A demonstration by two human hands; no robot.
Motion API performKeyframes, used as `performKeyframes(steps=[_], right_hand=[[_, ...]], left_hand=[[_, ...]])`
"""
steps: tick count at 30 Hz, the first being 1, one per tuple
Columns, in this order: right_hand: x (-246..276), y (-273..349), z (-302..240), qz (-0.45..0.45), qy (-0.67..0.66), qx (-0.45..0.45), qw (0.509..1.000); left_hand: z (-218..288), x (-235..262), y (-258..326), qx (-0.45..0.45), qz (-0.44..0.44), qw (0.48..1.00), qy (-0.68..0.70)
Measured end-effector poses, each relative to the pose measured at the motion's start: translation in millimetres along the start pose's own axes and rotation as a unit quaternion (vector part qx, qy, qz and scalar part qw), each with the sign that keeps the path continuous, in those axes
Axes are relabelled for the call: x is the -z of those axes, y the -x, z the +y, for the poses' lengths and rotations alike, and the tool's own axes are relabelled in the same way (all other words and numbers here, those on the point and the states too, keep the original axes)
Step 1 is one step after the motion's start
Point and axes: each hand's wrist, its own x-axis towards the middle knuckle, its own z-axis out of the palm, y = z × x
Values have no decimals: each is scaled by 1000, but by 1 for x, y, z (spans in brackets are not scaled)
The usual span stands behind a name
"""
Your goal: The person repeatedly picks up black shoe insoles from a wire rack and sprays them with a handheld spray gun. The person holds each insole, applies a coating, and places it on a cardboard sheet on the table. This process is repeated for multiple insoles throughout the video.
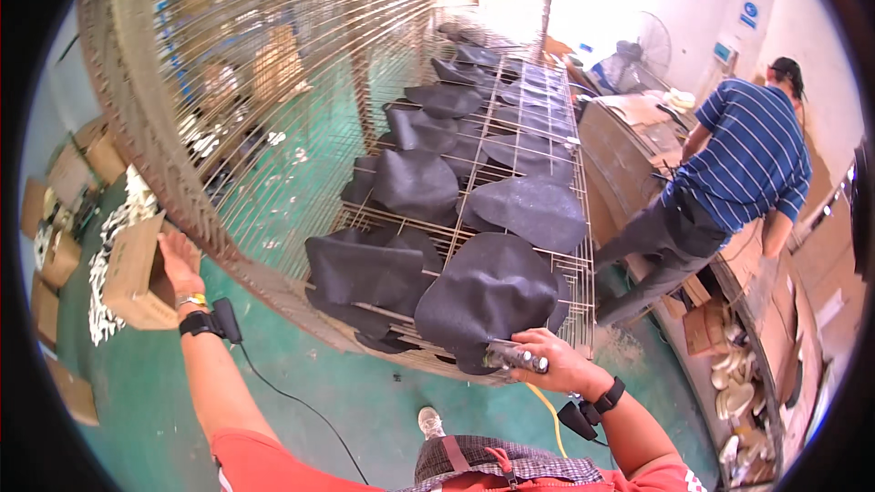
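My right hand is closed around a silver metal spray gun, held at the near edge of a wire rack. A yellow hose runs down from below that hand. Right at the gun's front lies a curved black leather-like piece, draped on the wires. Another black piece rests to its left. My left hand is stretched out far left with its fingers extended and holds nothing. It appears beside an open cardboard box; whether they touch I cannot tell.
Several more black pieces lie in rows along the rack. A raised wire panel with a rusty frame stands at left. A person in a striped shirt stands at right by a cardboard-covered bench. A fan is behind.
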Motion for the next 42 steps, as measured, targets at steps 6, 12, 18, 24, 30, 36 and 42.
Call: performKeyframes(steps=[6,12,18,24,30,36,42], right_hand=[[-10,8,-13,13,140,7,990],[-7,12,-12,18,158,34,987],[-1,22,-3,52,163,29,985],[-6,41,-26,71,222,15,972],[-31,87,-61,132,256,13,957],[-82,137,-108,166,294,4,941],[-138,165,-161,212,322,-17,922]], left_hand=[[-13,-13,-3,-8,-48,997,66],[-1,-28,5,53,47,991,116],[7,-37,35,48,13,994,99],[23,-2,54,8,19,998,56],[37,62,105,5,-3,997,76],[36,149,127,4,5,998,69],[50,208,125,20,8,999,37]])
